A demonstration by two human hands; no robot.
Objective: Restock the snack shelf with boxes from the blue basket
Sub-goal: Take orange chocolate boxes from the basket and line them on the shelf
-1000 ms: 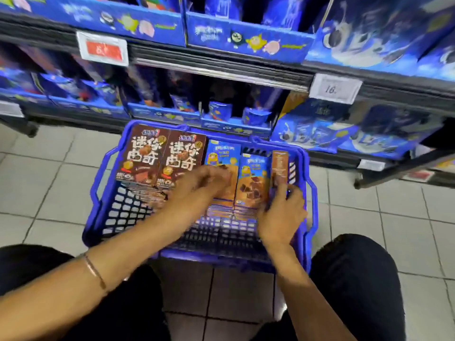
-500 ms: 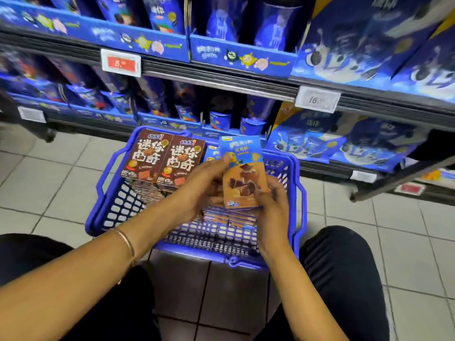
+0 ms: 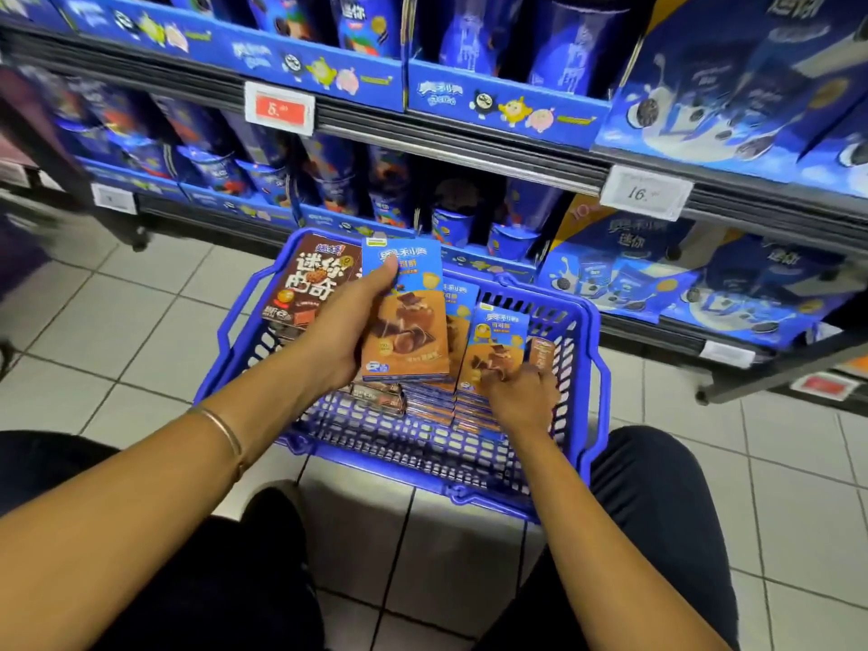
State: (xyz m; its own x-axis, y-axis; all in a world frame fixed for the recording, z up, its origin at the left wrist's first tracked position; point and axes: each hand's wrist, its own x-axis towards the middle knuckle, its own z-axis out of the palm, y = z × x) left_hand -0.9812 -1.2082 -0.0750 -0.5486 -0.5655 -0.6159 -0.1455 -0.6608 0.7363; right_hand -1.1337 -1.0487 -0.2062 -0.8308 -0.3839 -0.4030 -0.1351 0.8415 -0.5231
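The blue basket (image 3: 594,392) stands on the tiled floor in front of my knees. My left hand (image 3: 343,321) holds a blue-and-orange snack box (image 3: 406,331) upright above the basket, thumb on its front. My right hand (image 3: 519,392) reaches into the basket's right side, its fingers curled on another blue-and-orange box (image 3: 493,345) on top of a stack. Brown boxes (image 3: 307,284) lie in the basket's left side. The snack shelf (image 3: 469,157) rises just behind the basket.
The shelf holds blue cookie cups, tubes and large blue packs (image 3: 732,86). Price tags (image 3: 279,108) hang on the shelf rails. A low shelf edge (image 3: 775,368) juts out at the right. My legs in dark trousers flank the basket on the white floor tiles.
My left hand has taken the blue-and-orange box alone and lifted it higher. My right hand let go of it and dropped back into the basket's right side onto another box.
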